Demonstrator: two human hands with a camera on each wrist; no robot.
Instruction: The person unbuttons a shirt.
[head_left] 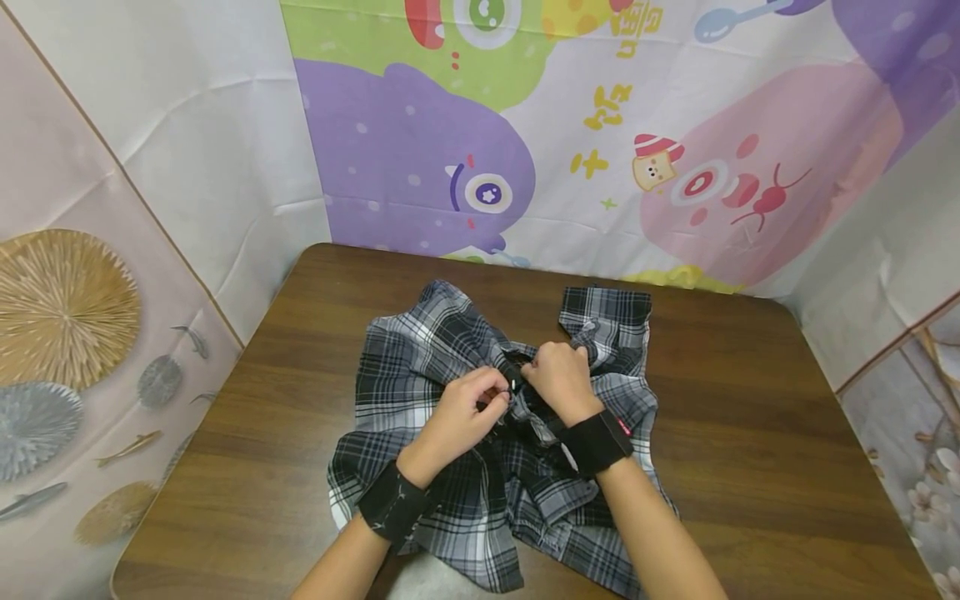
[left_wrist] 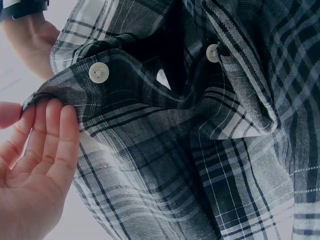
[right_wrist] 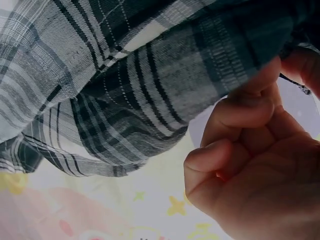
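A black, grey and white plaid shirt [head_left: 420, 358] lies rumpled on the table, its middle lifted a little between both hands. My left hand [head_left: 465, 412] pinches an edge of it between thumb and fingertips. In the left wrist view that same hand [left_wrist: 42, 160] holds the edge beside a white button [left_wrist: 99, 72]; a second white button [left_wrist: 212, 53] shows farther right. My right hand [head_left: 561, 379] grips the cloth just across from the left. In the right wrist view, the right hand's [right_wrist: 250, 145] thumb and index finger pinch the fabric, and the other fingers are curled.
The brown wooden table [head_left: 750, 417] extends around the shirt on both sides. Behind it hangs a cartoon-printed cloth [head_left: 420, 158], and a patterned curtain [head_left: 187, 167] stands at the left. Black bands [head_left: 596, 442] wrap both wrists.
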